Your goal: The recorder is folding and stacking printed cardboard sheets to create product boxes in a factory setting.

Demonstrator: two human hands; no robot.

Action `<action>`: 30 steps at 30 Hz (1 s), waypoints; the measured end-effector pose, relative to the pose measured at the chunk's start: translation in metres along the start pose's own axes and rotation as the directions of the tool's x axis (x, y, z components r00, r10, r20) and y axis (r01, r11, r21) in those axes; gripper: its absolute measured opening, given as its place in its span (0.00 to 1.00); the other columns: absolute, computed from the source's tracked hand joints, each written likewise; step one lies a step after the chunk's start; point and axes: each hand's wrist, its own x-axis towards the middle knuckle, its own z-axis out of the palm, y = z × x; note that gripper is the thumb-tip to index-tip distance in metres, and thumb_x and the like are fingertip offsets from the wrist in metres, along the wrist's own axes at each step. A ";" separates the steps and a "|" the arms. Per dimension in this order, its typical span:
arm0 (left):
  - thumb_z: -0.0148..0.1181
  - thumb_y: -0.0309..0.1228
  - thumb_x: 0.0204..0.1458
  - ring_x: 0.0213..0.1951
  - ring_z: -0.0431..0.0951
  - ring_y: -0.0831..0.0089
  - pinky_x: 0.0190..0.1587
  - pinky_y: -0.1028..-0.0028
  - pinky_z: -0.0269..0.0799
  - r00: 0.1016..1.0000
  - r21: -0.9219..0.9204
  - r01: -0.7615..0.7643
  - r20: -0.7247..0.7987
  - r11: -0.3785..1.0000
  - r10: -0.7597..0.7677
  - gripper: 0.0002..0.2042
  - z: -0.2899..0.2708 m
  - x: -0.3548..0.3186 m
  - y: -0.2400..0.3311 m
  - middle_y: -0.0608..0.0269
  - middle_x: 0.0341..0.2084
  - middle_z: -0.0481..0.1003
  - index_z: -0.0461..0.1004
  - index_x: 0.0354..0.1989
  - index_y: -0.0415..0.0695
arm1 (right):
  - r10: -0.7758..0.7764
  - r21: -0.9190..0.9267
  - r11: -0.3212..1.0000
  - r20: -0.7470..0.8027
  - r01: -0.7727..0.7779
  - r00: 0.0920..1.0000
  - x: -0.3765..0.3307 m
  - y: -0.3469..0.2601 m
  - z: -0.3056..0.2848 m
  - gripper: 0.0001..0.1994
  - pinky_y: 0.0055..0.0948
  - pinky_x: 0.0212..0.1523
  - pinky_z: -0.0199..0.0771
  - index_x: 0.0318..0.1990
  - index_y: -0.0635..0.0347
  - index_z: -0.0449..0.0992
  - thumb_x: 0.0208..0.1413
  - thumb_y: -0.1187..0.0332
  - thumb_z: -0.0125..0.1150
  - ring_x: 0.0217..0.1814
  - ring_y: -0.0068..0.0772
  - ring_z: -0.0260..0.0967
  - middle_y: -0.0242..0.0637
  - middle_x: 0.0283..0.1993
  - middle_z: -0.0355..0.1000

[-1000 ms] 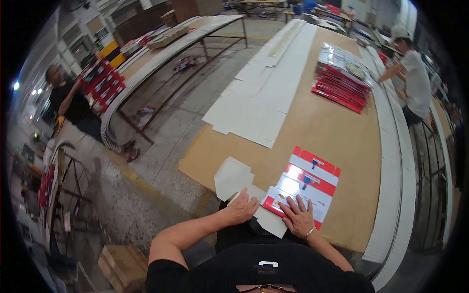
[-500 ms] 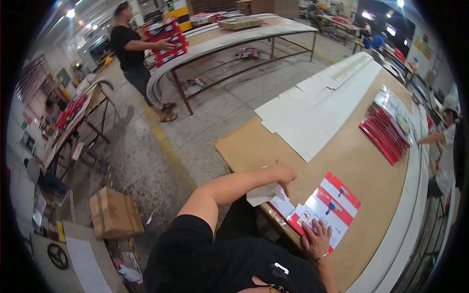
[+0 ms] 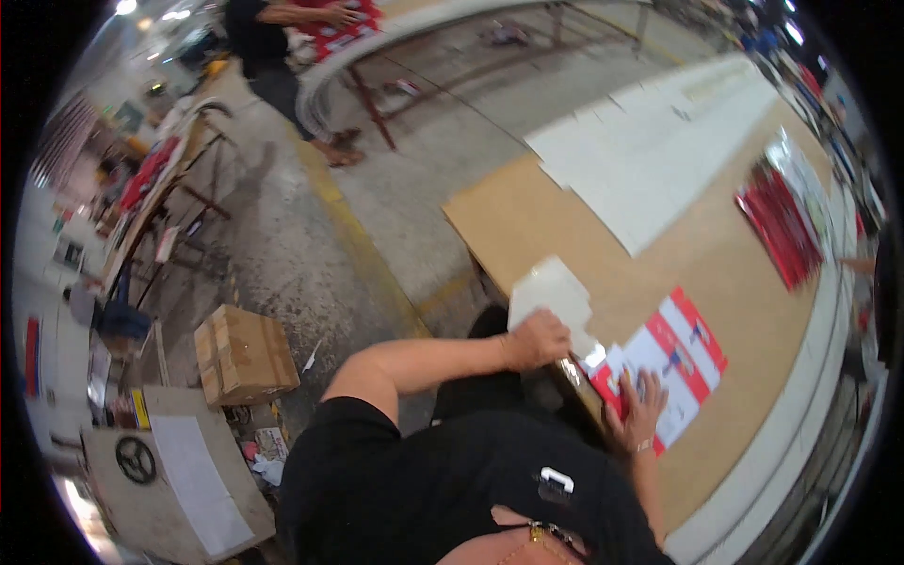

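A red and white printed cardboard sheet lies at the near edge of the brown-topped table, with blue tool pictures on it. My right hand rests flat on its near part, fingers spread. A plain whitish cardboard flap stands at the sheet's left end, by the table edge. My left hand is closed in a curl at this flap's near side and seems to grip it. The fingertips are partly hidden.
White cardboard sheets cover the table's far part. A stack of red printed pieces lies to the right. A brown carton is on the floor at left. Another person holds red boxes beside a far table.
My left hand has gone from pointing down at the fold to a curled hold by the flap, which now shows more of its pale face. The view has tilted down; my right hand stays on the sheet.
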 end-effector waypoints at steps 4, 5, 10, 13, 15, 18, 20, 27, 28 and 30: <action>0.62 0.56 0.46 0.62 0.64 0.59 0.63 0.34 0.49 0.936 0.169 -0.182 0.331 0.969 0.118 0.37 -0.052 -0.017 -0.018 0.64 0.59 0.67 0.65 0.64 0.51 | -0.047 0.038 0.998 -0.014 0.047 0.999 0.011 0.001 0.001 0.31 0.62 0.72 0.34 0.63 0.42 0.71 0.51 0.48 0.63 0.75 0.52 0.47 0.45 0.70 0.56; 0.65 0.49 0.46 0.62 0.64 0.61 0.63 0.34 0.49 0.915 0.221 -0.233 0.380 0.947 0.137 0.35 -0.060 -0.021 -0.034 0.67 0.60 0.67 0.65 0.64 0.52 | -0.050 0.037 0.998 -0.008 0.051 0.999 0.014 0.001 -0.001 0.31 0.61 0.72 0.34 0.63 0.42 0.71 0.51 0.48 0.63 0.75 0.52 0.46 0.45 0.70 0.56; 0.68 0.32 0.44 0.59 0.66 0.56 0.61 0.50 0.58 0.969 0.022 0.185 0.160 0.983 -0.186 0.27 -0.103 0.015 -0.082 0.61 0.49 0.72 0.73 0.57 0.59 | -0.028 0.038 0.999 -0.010 0.028 1.000 0.006 -0.002 -0.010 0.31 0.61 0.72 0.33 0.63 0.40 0.70 0.50 0.47 0.63 0.75 0.52 0.46 0.45 0.70 0.56; 0.69 0.30 0.48 0.61 0.64 0.56 0.61 0.56 0.62 0.699 -0.520 0.556 -0.131 0.649 -0.703 0.30 -0.075 0.034 -0.037 0.56 0.52 0.71 0.67 0.62 0.52 | -0.002 0.049 0.999 0.000 0.002 1.000 -0.002 0.000 -0.008 0.31 0.62 0.72 0.32 0.63 0.40 0.70 0.50 0.47 0.64 0.75 0.53 0.45 0.45 0.70 0.56; 0.68 0.28 0.50 0.61 0.65 0.58 0.60 0.60 0.64 0.560 -0.871 0.408 0.003 0.273 -0.829 0.29 -0.039 0.028 -0.023 0.56 0.53 0.70 0.64 0.62 0.47 | -0.053 0.053 0.997 0.033 0.051 0.998 -0.001 0.001 -0.007 0.32 0.63 0.72 0.31 0.65 0.40 0.68 0.51 0.48 0.63 0.76 0.54 0.43 0.47 0.71 0.54; 0.62 0.21 0.53 0.55 0.72 0.64 0.55 0.67 0.70 0.401 -0.946 0.090 0.320 -0.310 -0.858 0.24 -0.014 0.035 -0.009 0.59 0.53 0.71 0.64 0.58 0.36 | -0.054 0.092 0.994 0.033 0.051 0.998 -0.004 0.001 -0.006 0.31 0.63 0.72 0.30 0.66 0.39 0.65 0.53 0.52 0.62 0.76 0.55 0.43 0.48 0.71 0.52; 0.59 0.22 0.54 0.45 0.78 0.68 0.49 0.68 0.73 0.367 -0.948 0.315 0.157 -0.036 -0.917 0.15 0.001 0.032 -0.005 0.63 0.44 0.77 0.71 0.50 0.39 | -0.045 0.140 0.989 0.056 0.036 0.997 -0.004 0.003 -0.006 0.30 0.64 0.72 0.31 0.67 0.38 0.64 0.56 0.58 0.60 0.76 0.57 0.43 0.49 0.72 0.52; 0.55 0.40 0.58 0.71 0.45 0.43 0.70 0.43 0.40 0.946 -0.053 0.017 0.325 0.998 0.001 0.31 -0.024 0.057 0.005 0.48 0.71 0.48 0.55 0.71 0.55 | -0.146 0.041 0.989 0.035 0.145 0.989 0.002 -0.002 0.000 0.27 0.65 0.71 0.37 0.65 0.23 0.65 0.58 0.60 0.60 0.75 0.56 0.47 0.49 0.70 0.55; 0.55 0.40 0.58 0.71 0.45 0.43 0.70 0.43 0.40 0.944 -0.057 0.011 0.330 0.998 0.008 0.31 -0.026 0.058 0.005 0.48 0.71 0.48 0.55 0.71 0.55 | -0.137 0.044 0.990 0.035 0.136 0.990 0.002 -0.003 0.003 0.27 0.65 0.71 0.37 0.65 0.23 0.65 0.58 0.60 0.60 0.75 0.56 0.47 0.49 0.70 0.55; 0.51 0.50 0.59 0.71 0.40 0.39 0.67 0.33 0.33 0.931 -0.092 0.013 0.363 0.996 0.021 0.30 -0.028 0.059 0.005 0.52 0.73 0.44 0.56 0.71 0.63 | -0.156 0.021 0.988 0.022 0.156 0.987 0.003 -0.005 0.006 0.28 0.63 0.72 0.36 0.64 0.23 0.65 0.56 0.62 0.63 0.77 0.56 0.43 0.48 0.72 0.52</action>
